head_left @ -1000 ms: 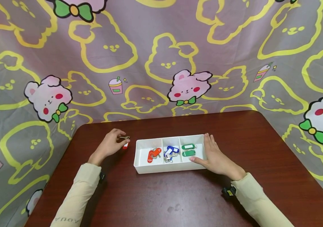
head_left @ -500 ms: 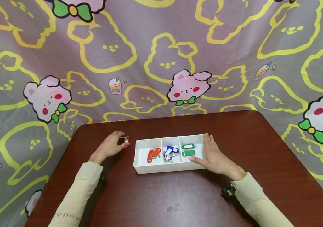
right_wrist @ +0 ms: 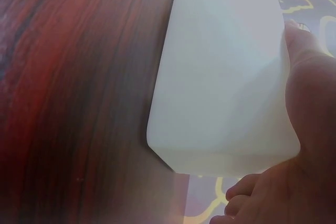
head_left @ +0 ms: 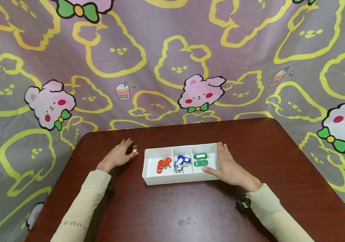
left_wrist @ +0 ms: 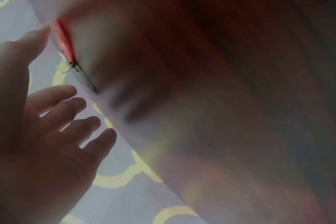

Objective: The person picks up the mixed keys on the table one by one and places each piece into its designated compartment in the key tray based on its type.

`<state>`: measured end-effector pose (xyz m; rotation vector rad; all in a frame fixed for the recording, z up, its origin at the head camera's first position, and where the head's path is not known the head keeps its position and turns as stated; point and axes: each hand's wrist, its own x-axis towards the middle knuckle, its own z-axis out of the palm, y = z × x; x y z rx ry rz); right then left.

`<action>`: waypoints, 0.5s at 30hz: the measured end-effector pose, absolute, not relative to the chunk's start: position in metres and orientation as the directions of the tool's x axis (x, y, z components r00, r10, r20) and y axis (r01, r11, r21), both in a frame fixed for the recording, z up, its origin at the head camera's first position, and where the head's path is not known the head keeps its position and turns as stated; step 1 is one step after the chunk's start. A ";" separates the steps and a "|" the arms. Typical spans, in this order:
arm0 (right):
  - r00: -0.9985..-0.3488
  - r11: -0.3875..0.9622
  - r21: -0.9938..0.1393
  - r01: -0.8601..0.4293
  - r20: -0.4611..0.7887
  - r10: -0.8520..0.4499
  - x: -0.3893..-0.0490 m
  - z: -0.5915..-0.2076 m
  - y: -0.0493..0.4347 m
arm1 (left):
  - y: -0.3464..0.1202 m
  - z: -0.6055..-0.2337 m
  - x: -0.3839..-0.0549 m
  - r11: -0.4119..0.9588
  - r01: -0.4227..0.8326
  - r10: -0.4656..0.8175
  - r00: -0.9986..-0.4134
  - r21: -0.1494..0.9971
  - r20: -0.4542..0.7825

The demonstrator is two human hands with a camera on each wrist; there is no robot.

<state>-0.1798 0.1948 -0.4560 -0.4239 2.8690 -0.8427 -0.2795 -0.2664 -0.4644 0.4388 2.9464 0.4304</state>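
Observation:
A red key tag point(head_left: 134, 153) with a key on its ring lies on the table just left of the tray. My left hand point(head_left: 119, 155) is beside it, fingers extended, with the thumb tip close to the tag; whether they touch I cannot tell. In the left wrist view, the key point(left_wrist: 86, 78) hangs off the tag's ring, apart from the fingers. My right hand point(head_left: 231, 167) rests against the right end of the white divided tray point(head_left: 178, 179), fingers straight along its outside and thumb over the front rim. The right wrist view shows the tray's plain outer wall point(right_wrist: 220, 77).
Inside the tray, orange-red key tags point(head_left: 162, 164) lie in the left compartment, blue key tags point(head_left: 182, 162) with keys in the middle, and green key tags point(head_left: 201, 162) on the right. The dark wooden table point(head_left: 166, 215) meets a patterned curtain point(head_left: 148, 67) behind and at both sides.
The left fingers, earlier curled around the key, have straightened and moved off it; the red tag and key stand beside the hand. The right hand and tray have stayed in place.

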 end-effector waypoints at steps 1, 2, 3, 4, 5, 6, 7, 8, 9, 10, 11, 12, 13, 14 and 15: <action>-0.953 0.805 -0.546 -0.231 -0.038 -0.300 -0.180 -0.456 0.195 | -0.267 -0.465 -0.280 0.919 0.259 0.299 -0.949 0.298 -0.097; -0.953 0.805 -0.547 -0.231 -0.039 -0.300 -0.180 -0.456 0.195 | -0.267 -0.466 -0.280 0.921 0.252 0.294 -0.950 0.297 -0.106; -0.953 0.804 -0.547 -0.231 -0.039 -0.300 -0.180 -0.456 0.195 | -0.267 -0.466 -0.280 0.922 0.251 0.292 -0.950 0.294 -0.108; -0.953 0.805 -0.546 -0.232 -0.039 -0.300 -0.180 -0.456 0.194 | -0.267 -0.467 -0.280 0.923 0.245 0.287 -0.951 0.296 -0.110; -0.953 0.804 -0.547 -0.232 -0.038 -0.301 -0.180 -0.456 0.194 | -0.267 -0.467 -0.281 0.924 0.244 0.286 -0.952 0.295 -0.108; -0.953 0.804 -0.547 -0.232 -0.037 -0.300 -0.180 -0.457 0.194 | -0.268 -0.468 -0.281 0.924 0.243 0.285 -0.953 0.295 -0.107; -0.953 0.804 -0.548 -0.233 -0.036 -0.300 -0.180 -0.457 0.195 | -0.268 -0.468 -0.281 0.923 0.244 0.285 -0.953 0.297 -0.103; -0.953 0.803 -0.547 -0.234 -0.035 -0.301 -0.180 -0.457 0.195 | -0.268 -0.469 -0.282 0.923 0.245 0.286 -0.953 0.297 -0.100; -0.953 0.803 -0.548 -0.235 -0.034 -0.302 -0.180 -0.457 0.195 | -0.268 -0.470 -0.282 0.922 0.247 0.287 -0.953 0.298 -0.096; -0.953 0.802 -0.549 -0.235 -0.035 -0.302 -0.180 -0.457 0.195 | -0.268 -0.471 -0.283 0.921 0.250 0.288 -0.953 0.298 -0.093; -0.953 0.802 -0.549 -0.235 -0.035 -0.302 -0.180 -0.457 0.195 | -0.268 -0.472 -0.283 0.920 0.254 0.292 -0.952 0.298 -0.089; -0.952 0.801 -0.550 -0.235 -0.035 -0.303 -0.180 -0.457 0.195 | -0.269 -0.472 -0.284 0.919 0.256 0.293 -0.952 0.299 -0.086; -0.952 0.800 -0.552 -0.237 -0.034 -0.305 -0.180 -0.457 0.195 | -0.269 -0.473 -0.284 0.918 0.260 0.296 -0.952 0.301 -0.082; -0.952 0.798 -0.554 -0.237 -0.032 -0.306 -0.180 -0.457 0.195 | -0.269 -0.473 -0.284 0.916 0.263 0.299 -0.951 0.302 -0.077; -0.952 0.797 -0.555 -0.237 -0.032 -0.306 -0.180 -0.457 0.195 | -0.269 -0.474 -0.284 0.914 0.268 0.302 -0.950 0.303 -0.073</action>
